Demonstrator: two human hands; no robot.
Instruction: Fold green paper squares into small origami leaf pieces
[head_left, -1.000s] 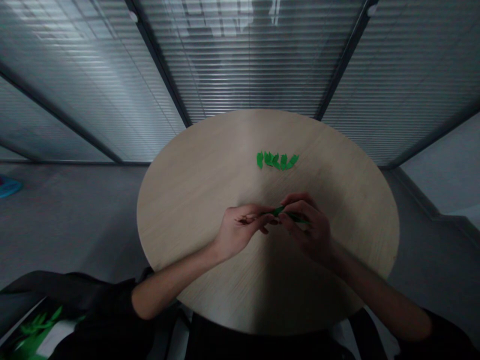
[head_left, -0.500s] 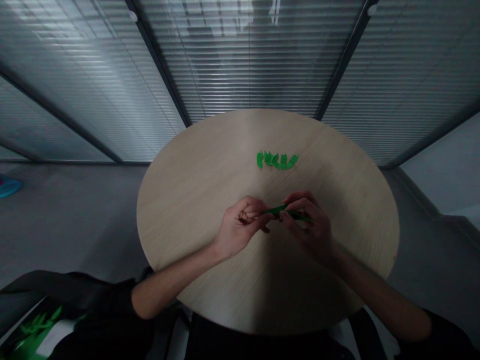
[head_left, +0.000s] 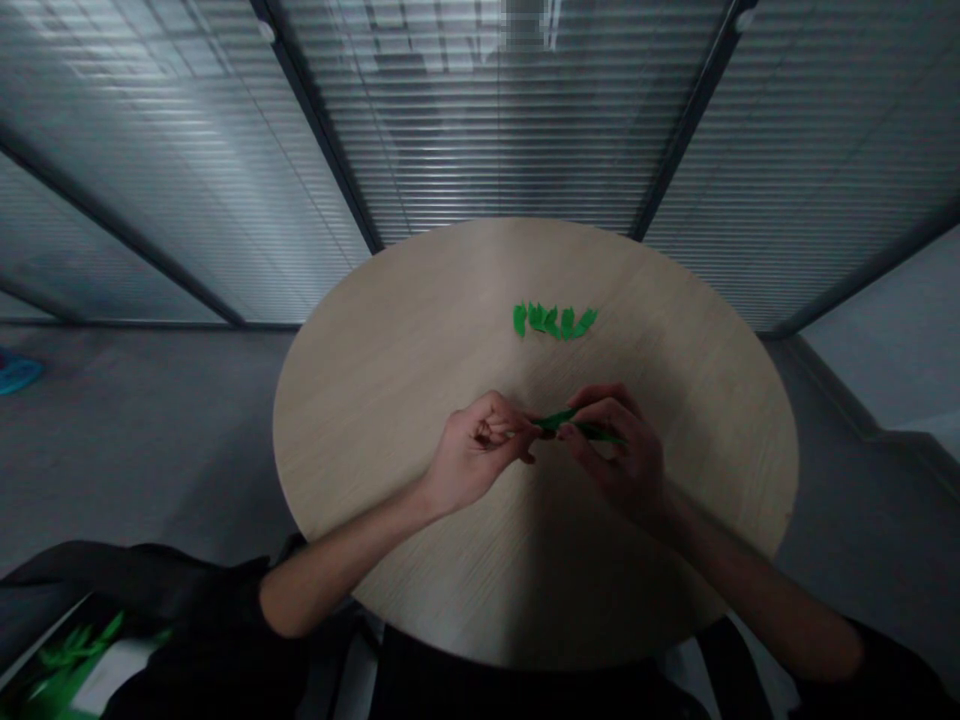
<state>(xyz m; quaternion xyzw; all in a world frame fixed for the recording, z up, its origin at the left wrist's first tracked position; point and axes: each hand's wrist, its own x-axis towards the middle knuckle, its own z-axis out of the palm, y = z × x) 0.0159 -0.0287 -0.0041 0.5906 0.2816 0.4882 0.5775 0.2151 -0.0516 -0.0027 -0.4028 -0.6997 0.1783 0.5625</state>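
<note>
Your left hand (head_left: 474,455) and right hand (head_left: 619,450) both pinch the green strip (head_left: 574,424), grip clamped on it from each end. Cut green leaves (head_left: 553,320) sit in a row farther back on the surface (head_left: 390,330).

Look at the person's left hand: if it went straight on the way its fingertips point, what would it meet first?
The left hand points right, toward the right hand. It would probably meet that hand's fingertips first, where both pinch the green strip. Depth is hard to judge.
</note>
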